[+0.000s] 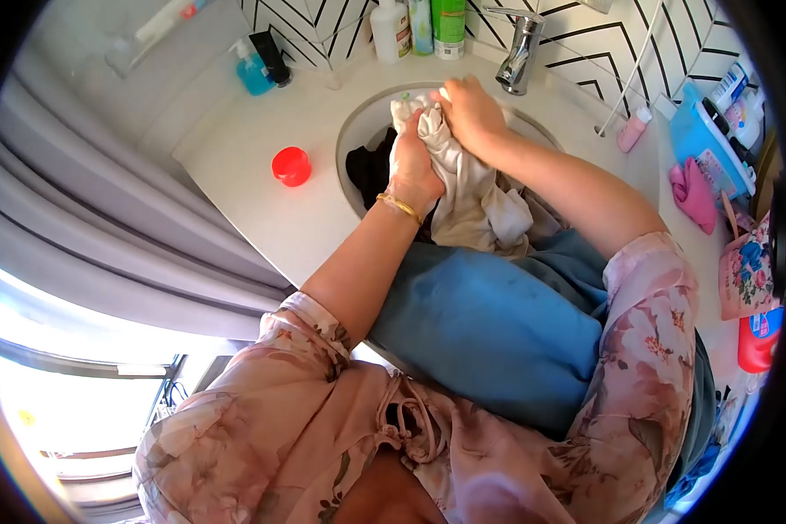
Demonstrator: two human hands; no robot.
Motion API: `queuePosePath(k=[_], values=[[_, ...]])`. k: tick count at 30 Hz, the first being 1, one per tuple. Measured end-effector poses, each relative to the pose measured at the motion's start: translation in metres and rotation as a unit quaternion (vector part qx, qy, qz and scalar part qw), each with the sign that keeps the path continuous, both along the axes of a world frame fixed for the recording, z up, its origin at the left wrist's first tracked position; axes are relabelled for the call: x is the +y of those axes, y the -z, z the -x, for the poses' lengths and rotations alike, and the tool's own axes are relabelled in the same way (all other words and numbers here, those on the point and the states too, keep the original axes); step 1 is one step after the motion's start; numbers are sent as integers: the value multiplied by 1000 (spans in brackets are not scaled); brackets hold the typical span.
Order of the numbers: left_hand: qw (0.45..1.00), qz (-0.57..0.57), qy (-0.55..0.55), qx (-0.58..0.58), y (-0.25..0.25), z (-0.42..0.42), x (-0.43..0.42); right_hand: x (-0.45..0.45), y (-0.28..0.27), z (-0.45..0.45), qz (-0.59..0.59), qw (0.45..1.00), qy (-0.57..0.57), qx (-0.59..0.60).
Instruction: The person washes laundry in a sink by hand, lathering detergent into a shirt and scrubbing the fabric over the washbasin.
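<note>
From my remote seat I see the pale worktop [244, 205] spread across the upper half of the frame, a red container [291, 166] left of the round basin [364, 122] at upper centre. Over the basin, my left hand [417, 166] and right hand [473, 115] are both clamped on a cream cloth [476, 196]. Chevron tiles [299, 35] line the top; a grey curtain [105, 179] drapes the left, above a bright window [70, 402].

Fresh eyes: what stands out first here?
The large blue cloth, below and right of centre. Above it, the left hand clasps a pale cloth over the sink, right hand at its upper end. Then the bright red tub on the counter, left.
</note>
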State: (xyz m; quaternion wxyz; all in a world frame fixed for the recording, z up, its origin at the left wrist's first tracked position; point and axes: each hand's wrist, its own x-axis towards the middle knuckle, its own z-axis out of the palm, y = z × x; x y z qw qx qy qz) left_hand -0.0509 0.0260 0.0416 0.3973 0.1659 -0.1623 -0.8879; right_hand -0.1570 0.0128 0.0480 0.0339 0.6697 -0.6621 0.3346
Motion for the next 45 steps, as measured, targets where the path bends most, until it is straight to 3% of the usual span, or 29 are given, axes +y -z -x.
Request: queuePosePath(k=[2,4,5,7,8,9,11,15,18,19,22,25,29,32,33,34,35,36,37,39,40,41,42,44,45], values=[[998,-8,-53,-15,34,-2,-23,21,9,-19,-19,999,-9,-28],[971,121,32,206,81,-16,-47,53,2,-48,31,993,-117,10],[940,133,104,295,87,-23,-42,63,-6,-59,87,975,-201,-17],[983,167,-58,52,108,-17,-51,30,13,-47,30,986,-145,72],[996,81,-41,6,80,-7,-42,17,19,-39,-2,987,-115,116],[999,-3,-23,-36,51,1,-33,17,0,-31,56,993,-93,50],[999,28,-5,21,17,0,-15,13,-21,-23,10,998,-59,-18],[996,61,13,70,9,-7,-15,-10,-30,10,-106,975,-24,-195],[996,69,-21,56,14,-15,-25,6,-46,23,-352,893,-127,-249],[995,73,-27,58,15,-17,-27,16,-39,25,-336,902,-130,-239],[996,37,-74,22,13,-18,-30,21,-60,41,-428,890,-155,24],[993,53,-55,94,7,-22,-29,9,-55,64,-282,910,-95,-289],[987,41,-42,149,4,-27,-29,12,-66,62,-253,775,-94,-571],[991,46,-49,120,10,-26,-36,20,-66,24,-213,843,-16,-493],[994,42,-40,95,22,-26,-45,20,-49,9,-104,937,-43,-329],[996,38,-31,69,30,-25,-49,24,-31,-8,8,986,-69,-150],[994,79,-75,25,33,-23,-45,43,-29,-32,66,983,-159,-58],[951,270,-121,-87,58,-16,-48,57,-30,-46,124,961,-246,33],[861,423,-198,-201,68,-12,-44,51,-24,-44,100,971,-212,37],[981,159,-94,-61,64,-4,-35,19,-3,-33,49,988,-142,43],[999,17,-39,16,51,-1,-26,3,-2,-26,23,993,-107,49],[1000,8,-28,-8,29,2,-16,-7,-33,-20,-78,997,21,1],[999,-2,-17,-34,13,3,-9,-18,-34,-6,3,997,61,-46],[999,8,-39,-21,4,0,-5,-5,-24,-14,48,989,37,-132],[995,29,-12,94,28,-7,-17,2,-10,-22,-36,984,-4,-177]])
